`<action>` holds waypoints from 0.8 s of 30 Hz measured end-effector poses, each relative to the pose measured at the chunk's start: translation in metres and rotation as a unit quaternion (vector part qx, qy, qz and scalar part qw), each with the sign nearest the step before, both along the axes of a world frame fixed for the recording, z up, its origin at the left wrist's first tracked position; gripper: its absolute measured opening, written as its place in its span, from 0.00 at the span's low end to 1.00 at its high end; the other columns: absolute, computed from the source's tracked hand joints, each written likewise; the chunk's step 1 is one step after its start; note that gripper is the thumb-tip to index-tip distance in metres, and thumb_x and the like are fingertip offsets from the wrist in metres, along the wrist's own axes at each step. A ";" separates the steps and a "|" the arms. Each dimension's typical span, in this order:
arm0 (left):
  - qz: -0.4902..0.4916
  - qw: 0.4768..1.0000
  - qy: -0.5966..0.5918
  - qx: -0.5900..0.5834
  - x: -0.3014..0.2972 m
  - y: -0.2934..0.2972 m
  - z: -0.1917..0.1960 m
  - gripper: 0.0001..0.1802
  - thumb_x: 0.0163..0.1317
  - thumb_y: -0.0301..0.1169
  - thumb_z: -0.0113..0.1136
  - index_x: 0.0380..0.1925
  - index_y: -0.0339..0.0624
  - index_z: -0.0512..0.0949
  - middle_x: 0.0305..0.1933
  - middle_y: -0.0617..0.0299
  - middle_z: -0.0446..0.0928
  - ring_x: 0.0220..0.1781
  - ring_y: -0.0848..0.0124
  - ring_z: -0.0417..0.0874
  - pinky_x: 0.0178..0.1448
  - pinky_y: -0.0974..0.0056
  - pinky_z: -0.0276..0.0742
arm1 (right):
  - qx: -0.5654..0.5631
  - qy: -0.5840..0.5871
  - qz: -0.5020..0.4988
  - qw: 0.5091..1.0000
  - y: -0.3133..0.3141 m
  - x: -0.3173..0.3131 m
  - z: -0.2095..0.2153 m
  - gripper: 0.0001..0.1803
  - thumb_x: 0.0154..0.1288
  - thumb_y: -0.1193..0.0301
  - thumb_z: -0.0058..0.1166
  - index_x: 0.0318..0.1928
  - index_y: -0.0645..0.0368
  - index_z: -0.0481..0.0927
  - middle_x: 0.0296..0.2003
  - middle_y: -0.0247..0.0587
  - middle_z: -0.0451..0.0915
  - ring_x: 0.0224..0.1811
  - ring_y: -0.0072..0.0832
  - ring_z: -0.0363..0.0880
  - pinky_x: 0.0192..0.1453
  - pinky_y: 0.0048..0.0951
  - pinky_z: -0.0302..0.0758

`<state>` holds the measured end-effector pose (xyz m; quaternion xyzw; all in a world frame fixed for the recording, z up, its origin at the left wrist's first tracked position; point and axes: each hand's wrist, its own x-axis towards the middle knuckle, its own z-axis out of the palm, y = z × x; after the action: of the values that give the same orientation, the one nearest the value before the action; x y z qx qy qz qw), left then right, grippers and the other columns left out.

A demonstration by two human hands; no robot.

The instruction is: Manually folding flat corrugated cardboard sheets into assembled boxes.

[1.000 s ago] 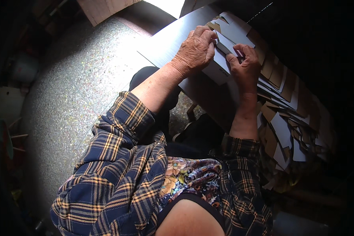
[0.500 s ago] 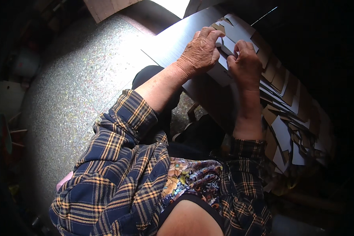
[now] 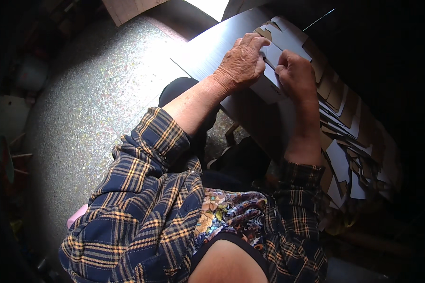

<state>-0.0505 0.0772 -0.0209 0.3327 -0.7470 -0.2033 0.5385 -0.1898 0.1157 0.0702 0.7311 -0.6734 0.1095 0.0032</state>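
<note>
A small white cardboard box point(image 3: 268, 88) with dark print on one side lies at the table's edge between my hands. My left hand point(image 3: 243, 61) is closed on its far left end, thumb and fingers bent over the edge. My right hand point(image 3: 296, 75) is curled tightly at the box's right side, with its fingertips at a folded edge. A narrow dark gap runs along the white card between the two hands. The fingers partly hide the box, so I cannot see its whole shape.
Flat white and brown cardboard pieces point(image 3: 336, 158) lie in overlapping layers along the right, beside my right forearm. The pale wood-grain tabletop point(image 3: 208, 47) extends to the upper left. Below it is a speckled floor point(image 3: 99, 104). The right side is very dark.
My right hand and forearm have shifted slightly right, and its fingers are curled tighter. The flap between my hands shows less. My left hand has barely moved.
</note>
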 end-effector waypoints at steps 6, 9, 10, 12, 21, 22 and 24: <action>-0.008 1.000 0.000 -0.012 -0.006 0.000 0.002 0.20 0.54 0.24 0.48 0.50 0.38 0.69 0.51 0.48 0.70 0.55 0.52 0.72 0.62 0.56 0.69 | 0.006 0.197 -0.011 0.980 -0.004 0.013 0.003 0.04 0.56 0.74 0.52 0.32 0.59 0.80 0.32 0.50 0.81 0.38 0.45 0.82 0.44 0.42 0.77; 0.008 1.000 -0.008 0.001 -0.002 0.001 0.001 0.18 0.56 0.24 0.48 0.48 0.38 0.71 0.51 0.48 0.70 0.55 0.53 0.72 0.62 0.56 0.69 | -0.013 0.160 0.023 0.987 -0.006 0.008 -0.004 0.06 0.56 0.73 0.53 0.33 0.60 0.80 0.30 0.49 0.81 0.34 0.43 0.82 0.42 0.40 0.78; 0.013 1.000 -0.011 0.008 -0.001 0.001 0.000 0.17 0.57 0.25 0.48 0.47 0.37 0.72 0.51 0.48 0.70 0.56 0.53 0.72 0.62 0.56 0.69 | -0.013 0.160 0.025 0.987 -0.007 0.002 -0.004 0.06 0.56 0.73 0.53 0.33 0.60 0.80 0.30 0.49 0.81 0.34 0.43 0.82 0.42 0.40 0.78; 0.008 1.000 -0.004 0.014 0.000 0.001 0.000 0.15 0.57 0.25 0.47 0.46 0.38 0.73 0.51 0.48 0.70 0.56 0.53 0.72 0.62 0.56 0.69 | 0.038 -0.090 0.039 0.994 -0.008 -0.011 -0.004 0.10 0.54 0.73 0.55 0.38 0.60 0.80 0.29 0.49 0.81 0.31 0.41 0.82 0.40 0.36 0.78; -0.019 1.000 0.001 0.004 0.002 -0.002 0.000 0.09 0.60 0.28 0.48 0.37 0.42 0.78 0.48 0.50 0.73 0.55 0.56 0.74 0.59 0.58 0.72 | -0.098 -0.127 -0.017 0.987 -0.004 -0.007 -0.013 0.12 0.51 0.77 0.56 0.39 0.60 0.80 0.28 0.50 0.81 0.31 0.43 0.82 0.40 0.38 0.77; -0.012 1.000 0.000 -0.007 0.004 -0.002 0.000 0.09 0.60 0.29 0.48 0.36 0.43 0.78 0.48 0.51 0.73 0.55 0.57 0.74 0.59 0.58 0.72 | -0.055 -0.136 -0.030 0.989 -0.004 -0.004 -0.010 0.10 0.52 0.77 0.55 0.38 0.60 0.79 0.29 0.51 0.81 0.33 0.44 0.82 0.41 0.40 0.77; -0.007 1.000 -0.011 -0.011 0.010 -0.001 0.000 0.09 0.61 0.29 0.49 0.36 0.43 0.78 0.48 0.51 0.73 0.55 0.57 0.75 0.59 0.58 0.72 | -0.054 -0.082 -0.020 0.995 -0.007 0.008 -0.011 0.08 0.52 0.77 0.54 0.36 0.60 0.78 0.30 0.51 0.81 0.34 0.44 0.82 0.42 0.40 0.76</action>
<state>-0.0409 0.0757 -0.0204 0.3238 -0.7576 -0.1947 0.5322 -0.1814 0.1088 0.0590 0.7047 -0.6789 0.2057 -0.0104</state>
